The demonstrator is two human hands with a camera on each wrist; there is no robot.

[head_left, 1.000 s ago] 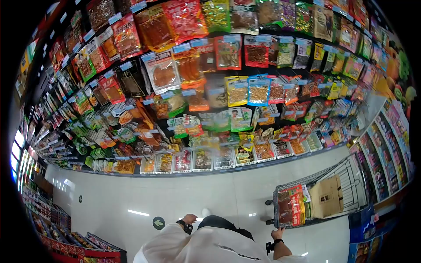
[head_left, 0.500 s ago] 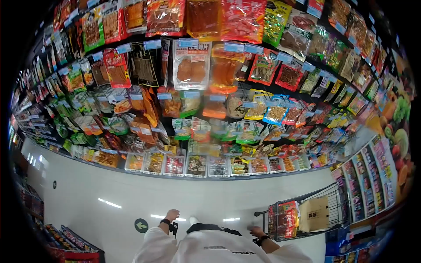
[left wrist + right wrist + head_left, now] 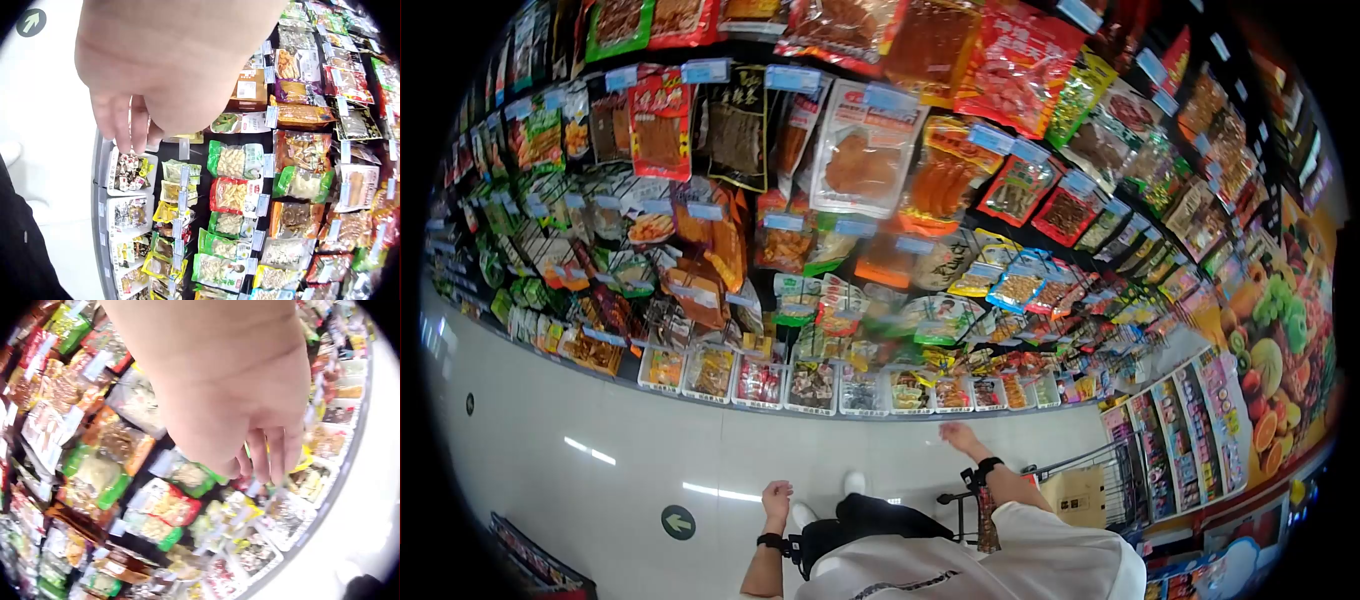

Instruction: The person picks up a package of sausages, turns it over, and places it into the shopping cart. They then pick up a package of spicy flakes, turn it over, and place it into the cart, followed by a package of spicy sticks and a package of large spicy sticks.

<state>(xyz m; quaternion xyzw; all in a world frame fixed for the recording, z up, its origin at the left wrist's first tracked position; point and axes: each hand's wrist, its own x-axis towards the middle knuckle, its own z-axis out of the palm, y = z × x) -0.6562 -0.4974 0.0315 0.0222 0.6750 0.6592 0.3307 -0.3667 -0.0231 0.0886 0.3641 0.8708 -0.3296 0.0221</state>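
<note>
In the head view the left hand (image 3: 777, 499) hangs low beside the person's dark trousers, fingers loosely bent and holding nothing. Raised in front of the cart's near end, the right hand (image 3: 960, 436) is held out toward the shelf, also holding nothing. The left wrist view shows the left hand (image 3: 147, 81) with fingers hanging loosely, the shelf bags behind it. Relaxed fingers of the right hand (image 3: 244, 419) appear in the right wrist view, touching no package. A white packet of flat brown slices (image 3: 865, 150) hangs on the rack.
A shopping cart (image 3: 1122, 480) with a brown paper bag (image 3: 1075, 496) stands at the right. White trays (image 3: 810, 388) line the shelf's bottom edge. Side shelves (image 3: 1185, 430) stand at the right, below a fruit picture (image 3: 1280, 350). A floor arrow sticker (image 3: 678, 522) lies at the left.
The right hand has left the cart's edge and moved up and forward toward the shelf. The person and view have shifted; the cart now sits partly behind the right arm.
</note>
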